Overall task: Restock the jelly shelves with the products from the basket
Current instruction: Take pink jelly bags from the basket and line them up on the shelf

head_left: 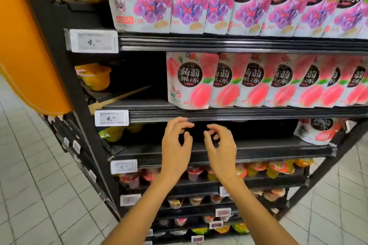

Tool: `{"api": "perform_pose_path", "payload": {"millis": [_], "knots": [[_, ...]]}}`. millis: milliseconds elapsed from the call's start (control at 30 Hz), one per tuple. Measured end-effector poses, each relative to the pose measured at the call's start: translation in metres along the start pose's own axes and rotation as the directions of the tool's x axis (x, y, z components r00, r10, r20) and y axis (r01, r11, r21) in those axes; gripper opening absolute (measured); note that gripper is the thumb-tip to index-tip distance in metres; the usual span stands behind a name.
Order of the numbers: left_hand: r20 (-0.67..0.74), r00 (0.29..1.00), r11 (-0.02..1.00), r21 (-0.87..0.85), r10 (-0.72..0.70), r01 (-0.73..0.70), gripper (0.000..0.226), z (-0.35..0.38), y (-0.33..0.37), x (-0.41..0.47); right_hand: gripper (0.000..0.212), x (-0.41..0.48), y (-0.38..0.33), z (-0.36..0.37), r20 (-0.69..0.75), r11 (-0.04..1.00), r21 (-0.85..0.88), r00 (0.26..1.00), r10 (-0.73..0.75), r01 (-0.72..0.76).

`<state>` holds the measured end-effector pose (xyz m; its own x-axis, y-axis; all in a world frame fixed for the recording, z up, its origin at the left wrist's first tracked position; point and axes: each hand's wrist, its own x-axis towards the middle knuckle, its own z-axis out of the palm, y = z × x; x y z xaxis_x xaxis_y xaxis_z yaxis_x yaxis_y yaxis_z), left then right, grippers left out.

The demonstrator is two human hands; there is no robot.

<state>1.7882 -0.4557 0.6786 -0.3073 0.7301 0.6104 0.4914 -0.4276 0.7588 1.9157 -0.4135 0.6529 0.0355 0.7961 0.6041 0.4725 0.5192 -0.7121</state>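
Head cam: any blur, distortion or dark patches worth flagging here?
Head view: wide-angle bend, shelf edges bow and the rack leans; motion blur smears the grape pouches at top right and the third price tag; top price tag is legible; recess behind the left hand and right hand is near black; no strong glare.

Black roundels on each grape jelly pouch [139,0] in the top row and each peach jelly pouch [188,81] below read 蒟蒻果冻, the grape packs also marked 10% and the peach packs 40, while the upper price tag [92,41] and middle price tag [111,118] show 4., remaining digits blurred, and the lower price tag [123,166] is illegible
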Motion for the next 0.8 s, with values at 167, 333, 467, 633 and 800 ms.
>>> {"api": "perform_pose_path", "payload": {"millis": [167, 333, 467, 633, 800], "knots": [[0.113, 0.970, 0.976, 0.002, -0.217, 0.218, 0.029, 0.026, -0.063, -0.084, 0.012, -0.081, 0.062, -0.013, 0.269, 0.958, -0.034, 0.921, 0.282, -0.284], [0.196, 0.824, 0.846, 0.164, -0.532, 0.508, 0.019, 0.055, -0.114, -0.193, 0.023, -0.170, 0.133, -0.042, 0.470, 0.812, -0.195, 0.674, 0.569, -0.550], [0.196, 0.623, 0.653, 0.200, -0.757, 0.731, 0.013, 0.077, -0.138, -0.272, 0.024, -0.226, 0.194, -0.066, 0.556, 0.718, -0.380, 0.477, 0.681, -0.583], [0.057, 0.411, 0.412, 0.246, -0.910, 0.877, 0.019, 0.111, -0.186, -0.383, 0.011, -0.300, 0.288, -0.073, 0.571, 0.626, -0.456, 0.331, 0.751, -0.633], [0.010, 0.308, 0.297, 0.300, -0.951, 0.907, 0.017, 0.149, -0.247, -0.491, 0.010, -0.386, 0.376, -0.059, 0.586, 0.565, -0.505, 0.222, 0.779, -0.653]]}}
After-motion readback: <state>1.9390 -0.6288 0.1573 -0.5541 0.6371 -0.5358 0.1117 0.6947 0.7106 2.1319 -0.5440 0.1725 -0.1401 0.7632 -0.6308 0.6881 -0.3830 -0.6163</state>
